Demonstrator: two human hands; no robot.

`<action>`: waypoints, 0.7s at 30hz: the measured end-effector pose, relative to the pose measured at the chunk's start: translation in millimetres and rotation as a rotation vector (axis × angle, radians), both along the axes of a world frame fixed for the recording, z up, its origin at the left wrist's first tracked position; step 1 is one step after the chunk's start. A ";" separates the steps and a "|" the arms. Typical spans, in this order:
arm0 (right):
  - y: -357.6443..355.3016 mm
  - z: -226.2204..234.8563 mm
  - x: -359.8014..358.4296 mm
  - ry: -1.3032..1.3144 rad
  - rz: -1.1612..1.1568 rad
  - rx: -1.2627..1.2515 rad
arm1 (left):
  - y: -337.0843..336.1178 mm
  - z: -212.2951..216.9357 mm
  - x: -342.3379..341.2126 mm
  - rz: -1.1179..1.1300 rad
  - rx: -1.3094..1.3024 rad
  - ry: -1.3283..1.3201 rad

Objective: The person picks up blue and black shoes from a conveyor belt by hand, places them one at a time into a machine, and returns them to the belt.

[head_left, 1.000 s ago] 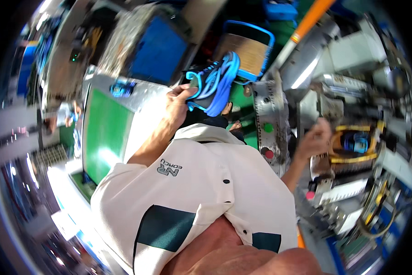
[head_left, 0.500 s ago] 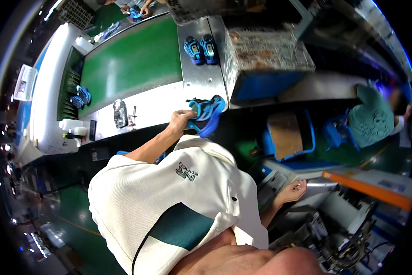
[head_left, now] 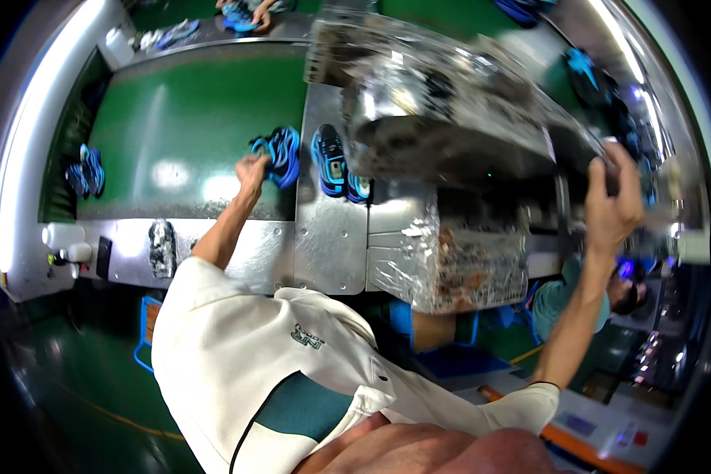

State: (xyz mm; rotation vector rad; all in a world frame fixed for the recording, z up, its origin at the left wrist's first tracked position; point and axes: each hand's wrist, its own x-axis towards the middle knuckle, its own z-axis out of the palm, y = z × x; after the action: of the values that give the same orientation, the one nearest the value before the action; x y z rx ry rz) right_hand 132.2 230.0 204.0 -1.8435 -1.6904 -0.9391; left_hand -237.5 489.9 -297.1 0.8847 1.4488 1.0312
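My left hand (head_left: 252, 171) is closed on the heel end of a blue-and-black sneaker (head_left: 284, 158), held over the right end of the green belt. Just right of it, a pair of similar shoes stands on the metal plate: one sneaker (head_left: 328, 160) shows whole, while its mate (head_left: 358, 188) is partly covered by a plastic-wrapped housing (head_left: 458, 150). My right hand (head_left: 614, 197) is raised at the right end of that housing. Its fingers are curled by a dark edge, and what they grip cannot be made out.
The green conveyor belt (head_left: 189, 126) carries another pair of shoes (head_left: 85, 171) at its left end. A dark wrapped object (head_left: 162, 248) lies on the metal ledge (head_left: 245, 253) beside white bottles (head_left: 63, 235). A second wrapped box (head_left: 474, 268) stands nearer. Co-workers are at the top and right.
My left hand has carried the sneaker forward over the belt. My right hand has risen from low at the right to the wrapped housing. My view has shifted as well.
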 end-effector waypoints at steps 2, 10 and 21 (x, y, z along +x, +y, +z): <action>82.9 19.6 21.3 -0.164 0.011 -0.112 | 57.4 -21.9 14.4 0.050 0.014 0.117; 330.0 31.5 152.1 -0.168 -0.011 -0.361 | 237.1 -34.6 89.6 0.022 0.082 0.522; 346.4 27.8 135.8 0.003 -0.136 -0.249 | 220.4 -91.0 128.2 -0.476 0.595 0.324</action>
State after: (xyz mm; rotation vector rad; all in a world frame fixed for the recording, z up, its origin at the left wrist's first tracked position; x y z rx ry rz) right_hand 268.0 576.5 231.8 -2.1428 -1.7655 -0.8061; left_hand -109.4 710.3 -388.1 1.7970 1.0976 0.9873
